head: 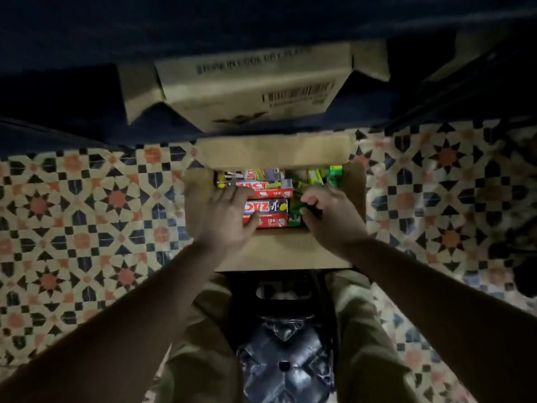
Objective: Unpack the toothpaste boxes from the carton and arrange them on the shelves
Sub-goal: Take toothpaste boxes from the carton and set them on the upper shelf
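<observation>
My left hand (225, 212) lies spread over the near red toothpaste box (268, 213), thumb hooked under its near edge and fingers reaching across the top, so I call it a grasp on that box. My right hand (328, 212) is curled, pinching something dark and green (312, 212) among the packs just beside it; what exactly it pinches I cannot tell in this dim light. Both hands are down inside the open carton (279, 251), which sits on the floor straight ahead of me. The red box runs left to right between my two hands, its left end under my left palm, so the left hand is the nearer one and I judge a straight lift upward is the move. Just beyond it, touching, lies a second red box (273, 189) on the same axis. I count two red boxes clearly; more packs show behind them, too dark to number, and a cluster of green packs (322, 177) beyond my right hand. Past the carton stands a second cardboard box (250, 85). Patterned tile (87, 222) spreads out either side of my arms. No shelves are in view.
</observation>
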